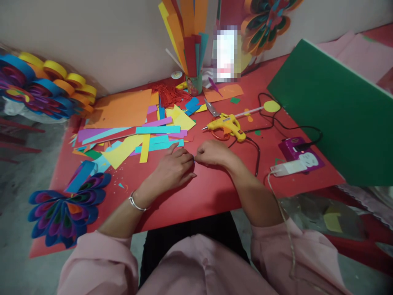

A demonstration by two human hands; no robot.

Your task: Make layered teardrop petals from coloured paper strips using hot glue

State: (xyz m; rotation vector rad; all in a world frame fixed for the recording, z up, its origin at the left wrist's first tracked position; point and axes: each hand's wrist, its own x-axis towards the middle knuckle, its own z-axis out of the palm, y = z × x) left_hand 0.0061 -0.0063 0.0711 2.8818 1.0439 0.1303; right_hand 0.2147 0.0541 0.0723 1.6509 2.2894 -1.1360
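My left hand [172,167] and my right hand [212,154] meet low over the middle of the red table, fingertips nearly touching. Between them shows a tiny dark bluish piece [194,159], too small to name. The right fingers are curled in a pinch; those of the left are bent toward the same spot, with its thumb and index finger partly spread. Just beyond the right hand lies a yellow hot glue gun [229,127] with a glue stick in its back. Scissors [211,110] rest behind and partly under it.
Paper strips [158,129] and scraps cover the table's left-back area, beside an orange sheet [119,110]. A paper-loop flower [69,209] lies front left. A cup [194,84] holds upright strips. At right are a purple power socket [290,149], black cords and a green board [334,114].
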